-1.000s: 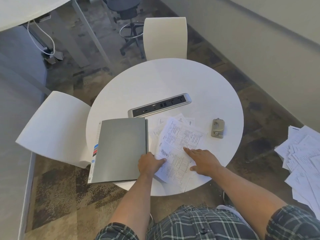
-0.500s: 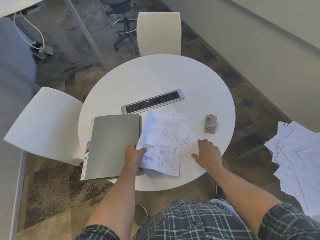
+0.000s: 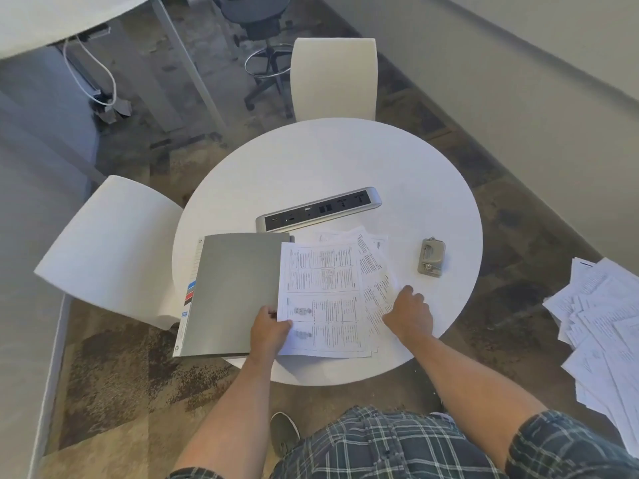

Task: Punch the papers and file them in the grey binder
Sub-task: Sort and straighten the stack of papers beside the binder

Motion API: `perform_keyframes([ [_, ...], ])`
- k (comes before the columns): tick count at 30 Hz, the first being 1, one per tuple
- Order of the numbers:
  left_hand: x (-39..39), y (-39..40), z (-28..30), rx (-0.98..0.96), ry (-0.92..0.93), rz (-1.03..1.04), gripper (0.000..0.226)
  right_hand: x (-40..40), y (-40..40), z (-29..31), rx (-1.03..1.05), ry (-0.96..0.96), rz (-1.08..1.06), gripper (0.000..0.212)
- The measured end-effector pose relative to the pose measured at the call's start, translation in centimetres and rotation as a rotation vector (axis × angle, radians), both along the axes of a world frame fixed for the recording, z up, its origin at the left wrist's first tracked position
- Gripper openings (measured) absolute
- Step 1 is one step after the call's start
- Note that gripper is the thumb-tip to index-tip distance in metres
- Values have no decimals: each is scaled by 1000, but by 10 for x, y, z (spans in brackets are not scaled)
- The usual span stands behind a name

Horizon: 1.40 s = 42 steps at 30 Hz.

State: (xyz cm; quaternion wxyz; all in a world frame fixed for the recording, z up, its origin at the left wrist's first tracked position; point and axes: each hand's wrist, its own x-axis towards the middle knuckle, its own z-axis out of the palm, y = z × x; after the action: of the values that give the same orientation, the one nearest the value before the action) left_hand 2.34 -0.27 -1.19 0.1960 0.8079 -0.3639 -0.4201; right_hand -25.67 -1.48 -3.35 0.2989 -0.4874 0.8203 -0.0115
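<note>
Now | left hand [image 3: 269, 328] pinches papers [image 3: 323, 299]; grey binder [image 3: 231, 292] just left

Top sheet [image 3: 323, 299] now squared beside binder [image 3: 231, 292]

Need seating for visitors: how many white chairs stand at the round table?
2: one white chair at the table's far side, another white chair at its left. Others may be out of view.

Binder [image 3: 235, 292] left on table [image 3: 345, 160]; papers [image 3: 325, 299] just right of it, overlapping its edge; punch [image 3: 431, 257] further right; power strip [image 3: 318, 209] behind.
</note>
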Motion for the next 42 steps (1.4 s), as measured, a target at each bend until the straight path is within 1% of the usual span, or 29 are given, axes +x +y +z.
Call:
perform_keyframes([
  [2,0,-1,3,8,-12,-30,24,-1,-2,0,13,-5,-8,58],
  [5,-3,-3,7,2,0,-42,30,-8,-3,0,16,58,-3,51],
  [6,-3,-4,8,3,19,-37,38,-10,-3,1,2,79,0,46],
  [8,-5,-3,8,15,85,-33,63,-16,-3,3,-41,95,3,32],
  [9,-6,-3,8,22,119,-40,74,-18,-3,5,-62,82,-1,24],
  [10,-8,-4,8,18,145,-55,79,-20,-4,7,-83,52,-9,19],
  [11,-9,-5,8,3,149,-74,77,-23,-6,8,-101,8,-18,16],
  [14,-13,-10,10,-33,97,-91,54,-30,-10,18,-156,-115,-52,12],
  [15,-14,-11,10,-30,79,-89,51,-32,-11,21,-176,-125,-67,11],
  [19,-15,-11,8,-22,35,-68,58,-36,-10,26,-307,-147,-190,13],
  [23,-15,-9,7,-29,25,-40,57,-44,-11,27,-420,-168,-348,21],
  [24,-15,-9,6,-27,25,-43,56,-46,-12,28,-449,-201,-377,21],
  [25,-14,-9,5,-27,24,-57,55,-48,-14,30,-483,-275,-409,21],
  [28,-14,-8,3,-15,48,-60,54,-52,-18,35,-585,-696,-538,23],
  [29,-14,-8,3,-13,56,-50,53,-53,-19,36,-606,-804,-577,23],
  [31,-15,-10,4,-20,58,-41,52,-57,-16,37,-642,-942,-640,24],
  [34,-15,-12,3,-19,77,-21,51,-66,-12,34,-591,-1143,-675,28],
  [36,-16,-12,6,-15,95,-3,50,-71,-9,33,-504,-1205,-655,30],
  [38,-18,-12,9,-14,131,25,49,-72,-6,32,-405,-1172,-586,29],
  [40,-21,-13,12,-12,207,84,45,-66,-3,32,-325,-1096,-489,27],
  [42,-23,-16,13,9,340,197,30,-57,0,30,-248,-1027,-411,26],
])
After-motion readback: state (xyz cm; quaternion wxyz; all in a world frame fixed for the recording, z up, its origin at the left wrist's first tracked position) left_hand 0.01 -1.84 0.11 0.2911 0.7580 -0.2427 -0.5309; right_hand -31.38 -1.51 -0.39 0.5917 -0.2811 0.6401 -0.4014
